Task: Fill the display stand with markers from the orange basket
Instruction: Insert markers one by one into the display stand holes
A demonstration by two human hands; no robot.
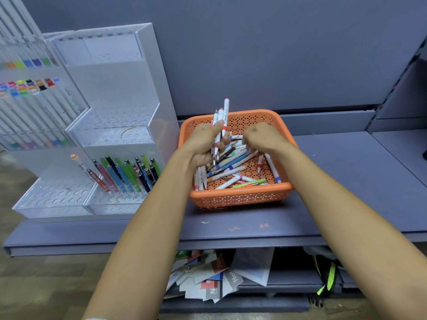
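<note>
Several white markers (223, 116) stand clamped in the left hand (204, 144) above the orange basket (240, 195), where the right hand (263, 138) curls among loose ones, its grasp unclear, beside the display stand (120, 107).

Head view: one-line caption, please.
Left hand grips a bundle of markers over the orange basket; right hand curls among loose ones, clear display stand at left.

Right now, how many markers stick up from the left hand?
3: white plastic markers upright in the left hand above the orange perforated plastic basket: the tallest, red-capped, and two shorter to its left. More may be hidden in the fist.
</note>
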